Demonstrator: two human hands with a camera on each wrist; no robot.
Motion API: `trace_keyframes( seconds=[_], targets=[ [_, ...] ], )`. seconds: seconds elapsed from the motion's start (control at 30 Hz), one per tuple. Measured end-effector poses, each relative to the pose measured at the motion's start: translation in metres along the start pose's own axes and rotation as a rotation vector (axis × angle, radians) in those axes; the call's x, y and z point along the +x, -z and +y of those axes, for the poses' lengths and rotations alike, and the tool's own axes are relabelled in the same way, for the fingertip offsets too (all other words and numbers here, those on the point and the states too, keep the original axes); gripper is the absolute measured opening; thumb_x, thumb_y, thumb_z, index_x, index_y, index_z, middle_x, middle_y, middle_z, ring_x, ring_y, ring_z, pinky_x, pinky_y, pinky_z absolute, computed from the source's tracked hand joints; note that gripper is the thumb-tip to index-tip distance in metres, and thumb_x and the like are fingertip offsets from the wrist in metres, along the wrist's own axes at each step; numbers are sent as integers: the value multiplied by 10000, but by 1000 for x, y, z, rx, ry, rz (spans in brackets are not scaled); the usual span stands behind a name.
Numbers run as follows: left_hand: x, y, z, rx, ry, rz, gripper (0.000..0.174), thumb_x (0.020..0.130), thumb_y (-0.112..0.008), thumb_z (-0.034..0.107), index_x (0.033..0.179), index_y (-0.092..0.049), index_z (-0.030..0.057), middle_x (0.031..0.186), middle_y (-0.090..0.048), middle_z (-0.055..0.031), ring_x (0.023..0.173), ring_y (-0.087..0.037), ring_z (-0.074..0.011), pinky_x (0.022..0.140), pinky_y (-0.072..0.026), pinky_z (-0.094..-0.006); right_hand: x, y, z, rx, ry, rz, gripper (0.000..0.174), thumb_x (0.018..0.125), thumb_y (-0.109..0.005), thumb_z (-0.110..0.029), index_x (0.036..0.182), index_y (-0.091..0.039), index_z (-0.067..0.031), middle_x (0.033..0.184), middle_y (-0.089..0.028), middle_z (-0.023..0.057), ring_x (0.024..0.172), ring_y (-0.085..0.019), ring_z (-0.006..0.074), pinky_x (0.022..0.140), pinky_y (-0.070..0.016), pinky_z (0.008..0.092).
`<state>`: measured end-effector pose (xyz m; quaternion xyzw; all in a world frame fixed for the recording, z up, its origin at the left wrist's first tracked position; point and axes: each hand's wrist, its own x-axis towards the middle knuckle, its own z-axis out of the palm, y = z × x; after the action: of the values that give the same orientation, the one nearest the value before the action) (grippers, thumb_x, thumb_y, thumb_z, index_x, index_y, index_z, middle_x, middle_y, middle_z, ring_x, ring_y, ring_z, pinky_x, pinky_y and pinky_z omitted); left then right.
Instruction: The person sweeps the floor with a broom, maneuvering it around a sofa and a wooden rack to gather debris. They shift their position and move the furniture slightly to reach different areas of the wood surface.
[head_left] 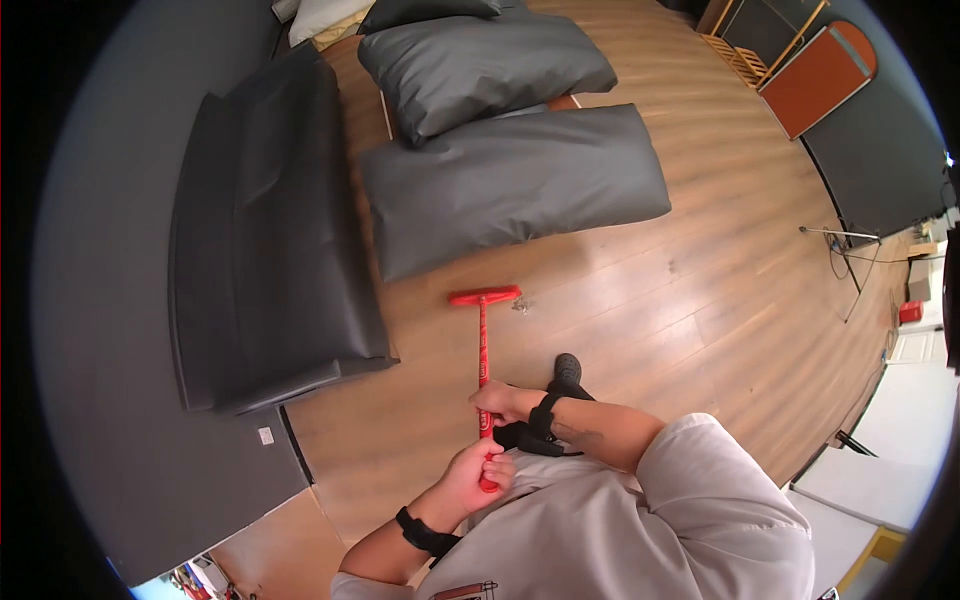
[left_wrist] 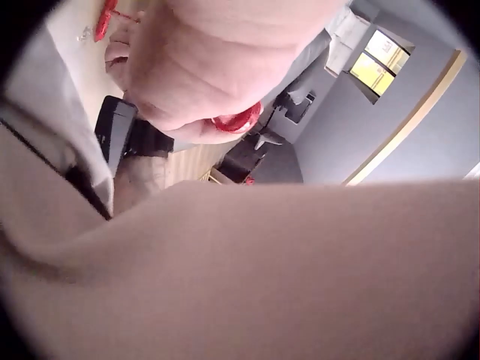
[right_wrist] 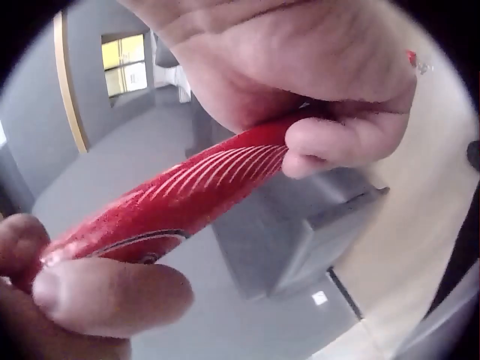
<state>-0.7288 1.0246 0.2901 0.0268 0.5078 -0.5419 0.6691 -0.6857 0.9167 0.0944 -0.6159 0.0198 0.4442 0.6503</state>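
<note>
A long red broom (head_left: 484,340) slants down in front of me, its wide head (head_left: 485,296) at the floor. Close to the end of the handle, my left hand (head_left: 476,478) grips it with curled fingers; the red handle tip (left_wrist: 238,120) pokes out of the fist in the left wrist view. Higher up the shaft, my right hand (head_left: 496,399) wraps around it. A stretch of patterned red handle (right_wrist: 187,184) shows between both hands in the right wrist view. Just right of the broom head lies a small heap of debris (head_left: 521,305).
Large dark grey cushions (head_left: 520,190) lie beyond the broom head. A black sofa (head_left: 270,240) stands along the grey wall at left. My shoe (head_left: 568,368) is on the wood floor (head_left: 690,270). At right are an orange board (head_left: 818,82) and a thin stand (head_left: 840,233).
</note>
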Motion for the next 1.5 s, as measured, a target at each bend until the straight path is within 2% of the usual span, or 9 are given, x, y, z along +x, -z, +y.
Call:
trace_keyframes(
  seconds=[0.07,0.63,0.73,0.8,0.87,1.0,1.17,1.33,1.5],
  targets=[
    [-11,-19,4,-10,-15,-68,224,798,-434,98,591,-347,89,512,-341,45,404,-347,-33,361,-320,-139,-35,3,-74,310,-469,206,122,638,-592,-149,593,-502,-80,502,-478,34,391,-454,157,337,-340,270],
    [138,-91,87,635,-85,132,195,808,-503,92,664,-372,89,533,-371,33,381,-326,-35,313,-283,-142,-21,191,-12,345,-698,628,85,685,-561,-103,626,-523,-55,525,-511,68,424,-490,197,360,-369,345],
    [135,-78,103,507,48,163,202,806,-507,100,650,-379,96,525,-372,36,370,-322,-38,308,-272,-149,41,211,112,-409,-262,54,102,569,-630,-29,590,-535,-60,582,-562,74,519,-555,224,420,-418,345],
    [112,-75,97,634,-11,249,240,809,-499,123,603,-375,120,472,-360,55,335,-336,-33,294,-267,-157,19,192,75,-513,-197,-8,190,455,-657,30,585,-573,-80,649,-601,73,634,-595,233,504,-459,329],
    [93,-50,95,616,-58,323,200,802,-514,153,640,-400,124,497,-389,62,340,-345,-16,290,-260,-154,12,168,56,-879,515,-145,68,663,-511,-91,618,-554,-65,530,-530,90,457,-508,229,379,-376,350],
    [48,-30,63,352,-135,369,137,797,-503,110,704,-402,110,536,-389,47,381,-336,-24,320,-273,-145,12,86,-10,-1063,17,-191,52,645,-534,-85,613,-566,-58,550,-548,97,566,-586,229,413,-433,364],
    [-19,-25,23,36,-218,265,115,818,-475,80,725,-408,91,545,-365,39,400,-337,-30,319,-274,-137,14,9,-57,10,-607,-84,173,751,-481,-145,746,-584,-7,706,-578,116,634,-579,232,466,-449,345],
    [-52,-34,12,-121,-289,76,105,822,-452,60,725,-416,76,556,-370,26,402,-335,-32,312,-295,-138,8,-9,-116,71,-586,-80,172,732,-502,-70,834,-532,65,769,-555,132,625,-569,193,443,-445,292],
    [-49,-43,8,-27,-391,84,114,814,-451,64,706,-418,77,557,-376,21,411,-347,-35,321,-312,-137,42,-16,-79,-222,-133,-94,191,641,-545,-131,515,-508,9,455,-488,99,369,-476,191,337,-354,323]
  ],
)
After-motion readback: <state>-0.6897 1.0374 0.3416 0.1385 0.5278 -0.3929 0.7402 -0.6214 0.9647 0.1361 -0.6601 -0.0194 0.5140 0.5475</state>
